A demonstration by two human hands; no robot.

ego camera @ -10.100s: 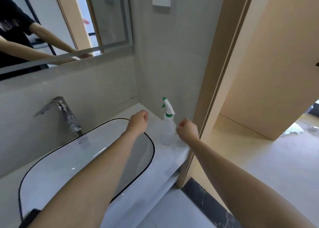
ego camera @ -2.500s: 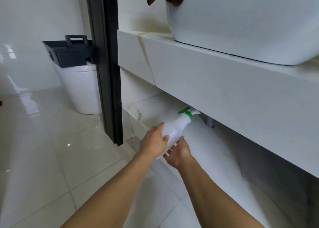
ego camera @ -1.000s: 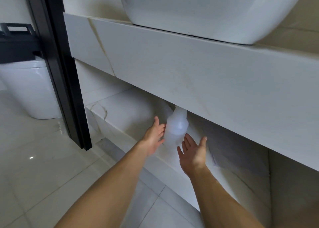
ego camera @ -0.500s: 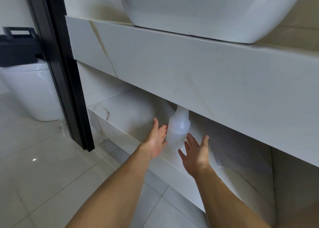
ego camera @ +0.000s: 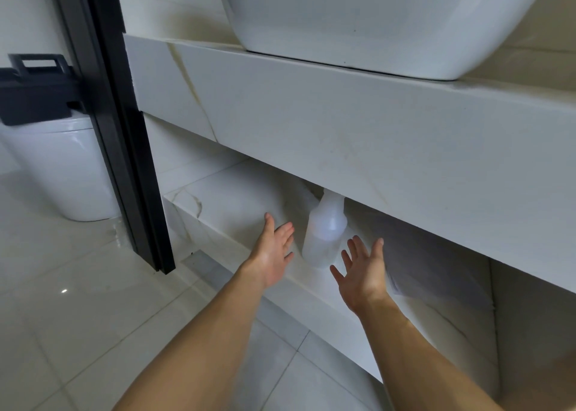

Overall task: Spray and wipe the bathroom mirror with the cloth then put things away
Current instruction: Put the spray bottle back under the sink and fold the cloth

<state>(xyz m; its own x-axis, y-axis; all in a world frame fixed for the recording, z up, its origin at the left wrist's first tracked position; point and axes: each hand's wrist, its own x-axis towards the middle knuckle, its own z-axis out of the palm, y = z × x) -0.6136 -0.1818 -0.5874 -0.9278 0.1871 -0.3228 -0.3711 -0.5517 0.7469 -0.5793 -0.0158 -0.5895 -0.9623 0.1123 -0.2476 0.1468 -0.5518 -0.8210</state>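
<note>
Translucent white plastic: spray bottle (ego camera: 324, 234) standing upright on the lower marble shelf (ego camera: 230, 202) under the vanity, its top hidden behind the thick front edge of the countertop (ego camera: 358, 130) (nozzle not visible from here). Sitting near the shelf's front lip, between the two hands and touching neither.

Left hand (ego camera: 274, 255) hovering just beside the bottle on its left, fingers straight and spread, gripping nothing. Right hand (ego camera: 361, 270) hovering just beside it on the right, palm turned toward the bottle, fingers likewise extended and loose, holding nothing. Both bare forearms reaching in from the bottom of the view.

Lying on the same shelf to the right of the bottle: a pale, flat sheet-like thing (ego camera: 436, 264), dim in the shadow (too dark to say what it is).

Resting on the countertop above: white basin (ego camera: 374, 21), its rounded underside filling the top of the view. Standing at the left end of the vanity: black door frame (ego camera: 118, 124), running floor to top. Showing beyond it: white toilet (ego camera: 62, 167) with a dark plastic caddy (ego camera: 34, 93) sitting on top. Spreading below everything: glossy pale floor tiles (ego camera: 78, 317), catching small glints of light.
</note>
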